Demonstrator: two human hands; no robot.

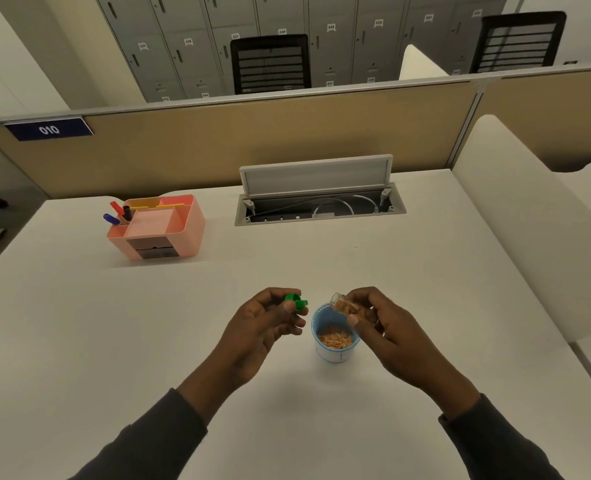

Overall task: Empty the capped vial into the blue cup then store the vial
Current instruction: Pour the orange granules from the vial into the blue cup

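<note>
1. One vial (345, 305), clear glass, uncapped, held above the far right rim of the blue cup. Long axis lies tilted, close to level; open mouth points far-left, base toward the right hand. Orange-tan flakes show inside the glass.
2. One right hand (387, 327), pinching the vial between thumb and fingers.
3. One green cap (297, 301), off the vial, just left of the cup's far rim.
4. One left hand (266, 323), fingers curled, pinching the green cap at the fingertips.
5. One blue cup (335, 341), upright on the desk (114, 341) between the two hands, holding a heap of orange-tan flakes.
6. One pink organizer (159, 226), far left on the desk, well apart from the cup, with pens in its left compartment.
</note>
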